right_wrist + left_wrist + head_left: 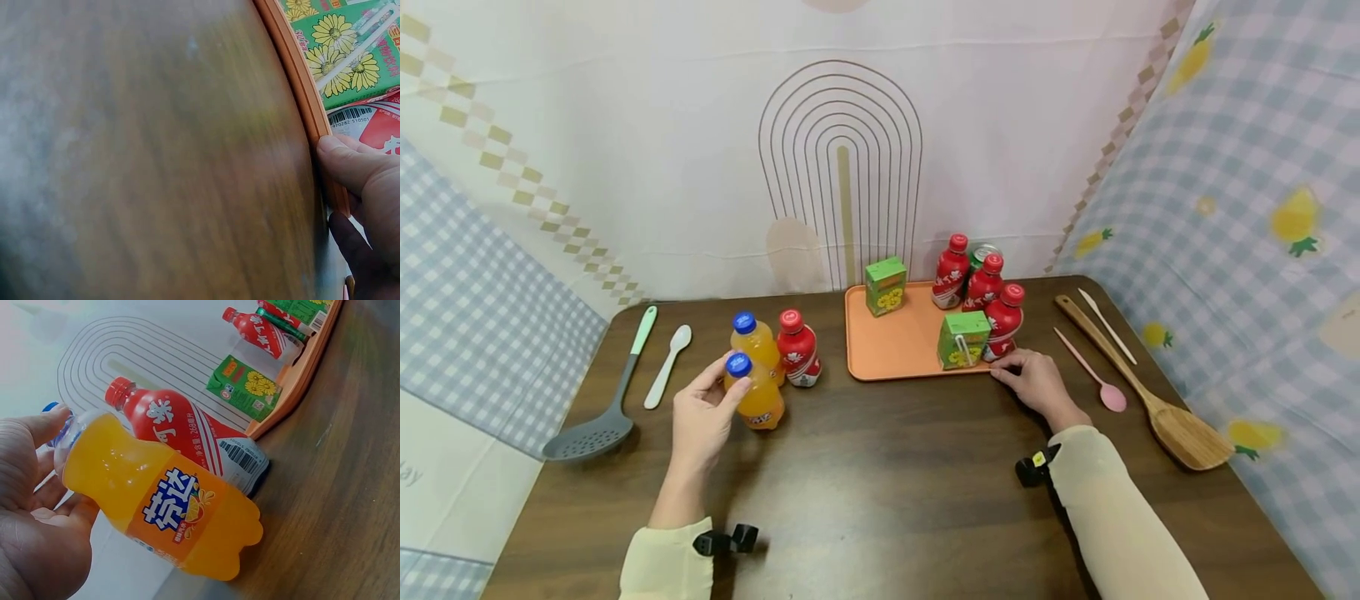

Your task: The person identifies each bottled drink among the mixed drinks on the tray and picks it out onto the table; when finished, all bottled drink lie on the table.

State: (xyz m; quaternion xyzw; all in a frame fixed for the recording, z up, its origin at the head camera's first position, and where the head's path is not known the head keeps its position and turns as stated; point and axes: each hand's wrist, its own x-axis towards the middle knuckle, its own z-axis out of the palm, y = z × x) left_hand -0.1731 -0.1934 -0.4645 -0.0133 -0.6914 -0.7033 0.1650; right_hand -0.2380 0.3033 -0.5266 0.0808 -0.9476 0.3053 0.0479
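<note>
My left hand (pixel 703 417) pinches the neck of an orange soda bottle (pixel 169 500) with a blue cap, which stands upright on the table. Right behind it is a second orange soda bottle (pixel 756 342), and beside that a red drink bottle (pixel 799 350). At the near right corner of an orange tray (pixel 887 350), my right hand (pixel 1033 383) grips the rim, its thumb on the edge. On the tray are several red bottles (pixel 1003 321), a green can (pixel 983 252) partly hidden behind them, and two green juice boxes, one at the back left (pixel 886 287) and one in front (pixel 962 340) with a straw.
To the left lie a grey slotted turner (pixel 591 435) with a mint handle and a white spoon (pixel 667 367). At the right are a pink spoon (pixel 1111 397), a wooden spatula (pixel 1183 429) and a thin pale knife (pixel 1108 325). Patterned cloth (pixel 700 167) hangs around the table (pixel 865 492).
</note>
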